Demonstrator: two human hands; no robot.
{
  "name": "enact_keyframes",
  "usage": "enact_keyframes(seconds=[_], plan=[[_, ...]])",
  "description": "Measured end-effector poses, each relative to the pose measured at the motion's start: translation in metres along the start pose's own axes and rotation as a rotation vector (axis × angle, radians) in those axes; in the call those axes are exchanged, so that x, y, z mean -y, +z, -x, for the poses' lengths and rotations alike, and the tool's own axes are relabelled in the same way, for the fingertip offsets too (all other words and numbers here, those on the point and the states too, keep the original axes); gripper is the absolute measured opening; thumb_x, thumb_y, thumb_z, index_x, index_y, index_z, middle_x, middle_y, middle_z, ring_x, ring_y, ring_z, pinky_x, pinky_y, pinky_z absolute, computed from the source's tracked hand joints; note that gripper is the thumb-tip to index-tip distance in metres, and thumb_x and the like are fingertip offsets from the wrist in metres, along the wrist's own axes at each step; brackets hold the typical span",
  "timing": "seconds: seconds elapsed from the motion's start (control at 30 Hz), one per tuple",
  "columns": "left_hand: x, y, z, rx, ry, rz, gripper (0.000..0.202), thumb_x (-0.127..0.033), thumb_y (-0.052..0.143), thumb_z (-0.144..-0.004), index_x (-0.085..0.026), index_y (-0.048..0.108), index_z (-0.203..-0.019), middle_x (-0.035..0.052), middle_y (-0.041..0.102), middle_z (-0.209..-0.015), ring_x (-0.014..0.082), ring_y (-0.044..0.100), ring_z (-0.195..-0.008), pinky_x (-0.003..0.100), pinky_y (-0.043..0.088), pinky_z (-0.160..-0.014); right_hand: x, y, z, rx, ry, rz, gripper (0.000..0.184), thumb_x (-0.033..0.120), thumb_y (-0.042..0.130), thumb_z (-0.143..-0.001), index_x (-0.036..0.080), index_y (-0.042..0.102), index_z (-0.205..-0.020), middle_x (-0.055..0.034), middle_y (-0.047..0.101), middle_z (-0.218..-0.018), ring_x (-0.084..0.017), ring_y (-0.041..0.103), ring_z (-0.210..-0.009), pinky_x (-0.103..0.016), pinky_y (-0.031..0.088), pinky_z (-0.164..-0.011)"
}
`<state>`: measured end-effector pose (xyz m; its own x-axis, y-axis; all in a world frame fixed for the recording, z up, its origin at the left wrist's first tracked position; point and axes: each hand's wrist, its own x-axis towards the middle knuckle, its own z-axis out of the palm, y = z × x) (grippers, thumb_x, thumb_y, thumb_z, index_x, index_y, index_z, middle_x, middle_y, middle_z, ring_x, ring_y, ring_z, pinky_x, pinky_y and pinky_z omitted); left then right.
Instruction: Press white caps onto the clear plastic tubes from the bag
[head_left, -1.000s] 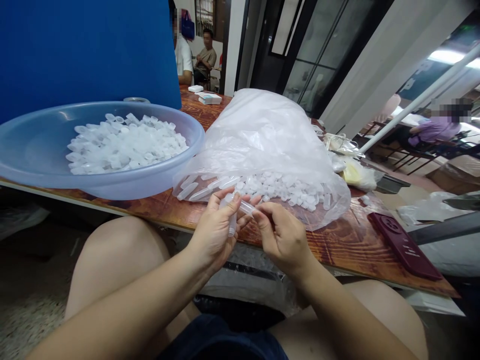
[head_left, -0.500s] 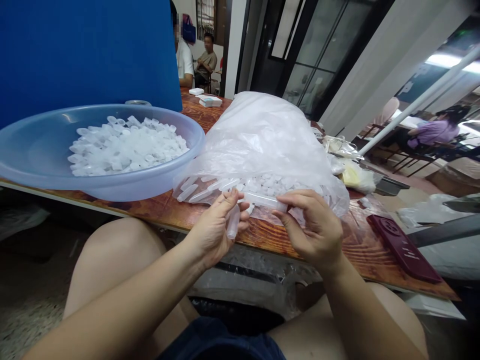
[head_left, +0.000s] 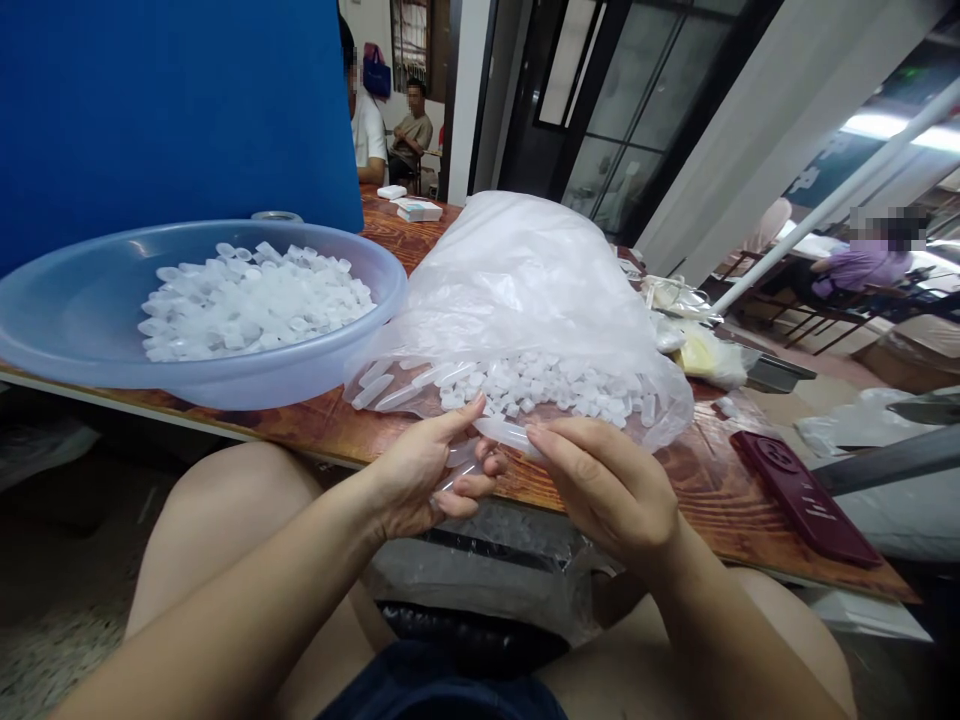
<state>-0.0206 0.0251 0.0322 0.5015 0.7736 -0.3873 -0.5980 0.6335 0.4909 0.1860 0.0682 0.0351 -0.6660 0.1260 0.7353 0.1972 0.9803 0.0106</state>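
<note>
Shifted left since the last frame: right hand (head_left: 615, 485), now close by left hand (head_left: 416, 470). Head view: translucent blue plastic basin (head_left: 240, 388) of small white plastic pieces (head_left: 255, 310) on left; bulging clear plastic bag (head_left: 525, 280) ahead, just past my fingers. Right wrist bent inward, fingertips pinching one end of a slim translucent plastic tube (head_left: 504, 433); left thumb at its other end, left fingers curled round more translucent tubes (head_left: 459, 470). Marks on the flat dark-red case (head_left: 802, 500) too small to read.

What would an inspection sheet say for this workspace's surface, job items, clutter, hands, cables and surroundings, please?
Surface: brown wooden table.
Job's things: translucent tube between the hands; blue basin holding white pieces; plastic bag, small parts at its near end.
Clutter: dark red phone at the right.
Hands: right hand, fingers gripping the translucent tube; left hand, fingers curled around more tubes.
Cables: nothing seen.
Surroundings: blue panel; seated people beyond.
</note>
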Motion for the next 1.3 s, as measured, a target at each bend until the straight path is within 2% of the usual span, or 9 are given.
enact_keyframes(seconds=[0.13, 0.3, 0.43, 0.7, 0.83, 0.9, 1.07, 1.23, 1.3], plan=[[-0.002, 0.001, 0.007, 0.031, 0.006, -0.055, 0.043, -0.048, 0.051, -0.091, -0.010, 0.052, -0.071, 0.0017, 0.044, -0.075, 0.0011, 0.031, -0.047, 0.010, 0.018, -0.032, -0.003, -0.002, 0.001, -0.030, 0.013, 0.013, 0.053, -0.001, 0.059, -0.084, 0.013, 0.050, -0.134, -0.0146, 0.065, -0.104, -0.022, 0.063, -0.097, -0.037, 0.058, -0.080], [0.002, 0.004, 0.011, -0.002, 0.124, -0.194, 0.030, -0.040, 0.051, -0.092, -0.012, 0.053, -0.082, 0.0015, 0.045, -0.079, 0.0017, 0.034, -0.050, 0.009, 0.021, -0.035, -0.005, -0.003, 0.002, -0.032, 0.071, -0.079, 0.050, -0.001, 0.059, -0.084, 0.012, 0.052, -0.131, -0.0141, 0.065, -0.102, -0.022, 0.063, -0.094, -0.037, 0.058, -0.078], [0.007, 0.002, 0.011, 0.005, 0.211, -0.294, 0.026, -0.040, 0.055, -0.090, -0.016, 0.048, -0.086, -0.0005, 0.044, -0.077, 0.0026, 0.035, -0.051, 0.009, 0.022, -0.037, 0.001, -0.004, -0.002, -0.055, 0.167, -0.166, 0.040, 0.002, 0.060, -0.084, 0.015, 0.059, -0.122, -0.0112, 0.065, -0.099, -0.019, 0.063, -0.089, -0.034, 0.057, -0.076], [0.012, -0.002, 0.006, 0.030, 0.356, -0.504, 0.030, -0.042, 0.050, -0.094, -0.019, 0.039, -0.079, -0.0054, 0.033, -0.062, 0.0050, 0.032, -0.052, 0.011, 0.028, -0.043, 0.008, -0.001, -0.009, -0.107, 0.494, -0.319, 0.014, 0.014, 0.065, -0.085, 0.018, 0.068, -0.098, -0.0052, 0.067, -0.085, -0.016, 0.062, -0.079, -0.031, 0.053, -0.071], [0.015, -0.002, 0.002, 0.062, 0.307, -0.513, 0.030, -0.047, 0.048, -0.093, -0.019, 0.040, -0.083, -0.0043, 0.037, -0.067, 0.0051, 0.033, -0.053, 0.012, 0.025, -0.042, 0.006, 0.010, -0.003, -0.207, 0.751, -0.654, 0.013, 0.026, 0.068, -0.084, 0.019, 0.068, -0.094, -0.0038, 0.067, -0.085, -0.014, 0.063, -0.073, -0.028, 0.054, -0.064], [0.016, -0.001, 0.001, 0.077, 0.262, -0.498, 0.031, -0.049, 0.048, -0.093, -0.020, 0.042, -0.086, -0.0035, 0.039, -0.072, 0.0048, 0.032, -0.053, 0.012, 0.022, -0.041, 0.004, 0.018, 0.001, -0.286, 0.813, -0.832, 0.017, 0.032, 0.071, -0.082, 0.019, 0.067, -0.092, -0.0024, 0.068, -0.083, -0.013, 0.063, -0.072, -0.026, 0.055, -0.063], [0.023, 0.001, -0.003, 0.077, 0.289, -0.517, 0.031, -0.049, 0.048, -0.092, -0.020, 0.042, -0.085, -0.0040, 0.037, -0.070, 0.0057, 0.030, -0.053, 0.014, 0.022, -0.042, 0.002, 0.030, 0.004, -0.361, 0.881, -0.948, 0.021, 0.037, 0.071, -0.082, 0.020, 0.066, -0.093, -0.0016, 0.069, -0.085, -0.012, 0.065, -0.074, -0.025, 0.057, -0.069], [0.025, 0.003, -0.004, 0.009, 0.270, -0.510, 0.032, -0.051, 0.053, -0.089, -0.020, 0.046, -0.083, -0.0063, 0.030, -0.060, 0.0048, 0.023, -0.047, 0.015, 0.017, -0.040, 0.005, 0.027, -0.003, -0.289, 0.816, -1.015, 0.016, 0.038, 0.051, -0.095, 0.023, 0.052, -0.100, -0.0056, 0.068, -0.099, -0.018, 0.067, -0.096, -0.039, 0.056, -0.086], [0.018, 0.003, -0.002, -0.002, 0.230, -0.432, 0.032, -0.051, 0.054, -0.088, -0.020, 0.049, -0.084, -0.0054, 0.032, -0.061, 0.0041, 0.023, -0.045, 0.014, 0.015, -0.038, 0.005, 0.019, -0.007, -0.271, 0.816, -1.105, 0.013, 0.038, 0.044, -0.097, 0.025, 0.045, -0.100, -0.0032, 0.065, -0.092, -0.017, 0.068, -0.085, -0.037, 0.058, -0.076]])
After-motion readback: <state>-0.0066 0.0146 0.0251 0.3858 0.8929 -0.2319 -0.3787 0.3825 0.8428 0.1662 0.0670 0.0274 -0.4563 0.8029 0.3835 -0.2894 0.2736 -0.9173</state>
